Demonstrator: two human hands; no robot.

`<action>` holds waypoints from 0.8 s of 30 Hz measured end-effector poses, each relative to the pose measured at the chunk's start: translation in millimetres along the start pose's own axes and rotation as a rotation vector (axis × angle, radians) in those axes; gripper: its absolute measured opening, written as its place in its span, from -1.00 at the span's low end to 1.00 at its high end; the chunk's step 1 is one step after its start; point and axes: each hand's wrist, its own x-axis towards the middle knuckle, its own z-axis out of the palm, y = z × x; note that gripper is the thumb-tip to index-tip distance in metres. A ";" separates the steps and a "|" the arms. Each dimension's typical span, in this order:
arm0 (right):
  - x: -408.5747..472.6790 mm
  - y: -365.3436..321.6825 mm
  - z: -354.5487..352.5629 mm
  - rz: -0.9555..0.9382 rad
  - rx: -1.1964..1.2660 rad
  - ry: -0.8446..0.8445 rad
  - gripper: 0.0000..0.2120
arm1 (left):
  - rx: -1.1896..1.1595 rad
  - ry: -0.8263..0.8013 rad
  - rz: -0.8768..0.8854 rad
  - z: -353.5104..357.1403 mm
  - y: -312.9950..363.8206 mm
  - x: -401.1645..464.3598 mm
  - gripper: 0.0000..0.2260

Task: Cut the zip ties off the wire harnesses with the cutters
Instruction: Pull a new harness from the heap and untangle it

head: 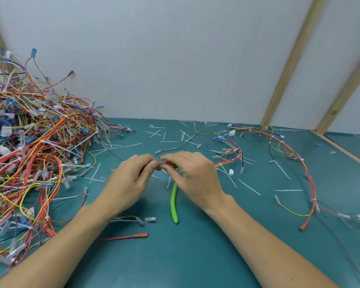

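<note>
Teal mat point(195, 256), cut ties point(248, 186), white wall point(175, 59)

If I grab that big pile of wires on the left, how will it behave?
The wire pile would probably sag and flop, since its strands loop loosely. It likely lifts as one tangled clump, dragging stragglers across the table.

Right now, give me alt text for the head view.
Two bare hands, left hand and right hand, pinch a red wire above a teal table; green-handled cutters hang from the right. A tangled harness pile sits left.
</note>
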 end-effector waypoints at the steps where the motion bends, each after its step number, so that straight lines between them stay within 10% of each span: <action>1: 1.3 4.3 -2.2 0.053 -0.020 -0.015 -0.77 | -0.012 0.039 0.003 0.0 -2.7 0.9 -0.81; 10: -11.4 45.7 -19.1 0.590 0.309 -0.374 -0.37 | -0.030 0.224 -0.065 -8.3 -22.8 4.9 -0.88; 24: -9.2 40.2 -5.4 0.397 0.056 -0.426 -0.83 | 0.412 0.146 -0.216 -6.2 -29.1 3.5 -0.86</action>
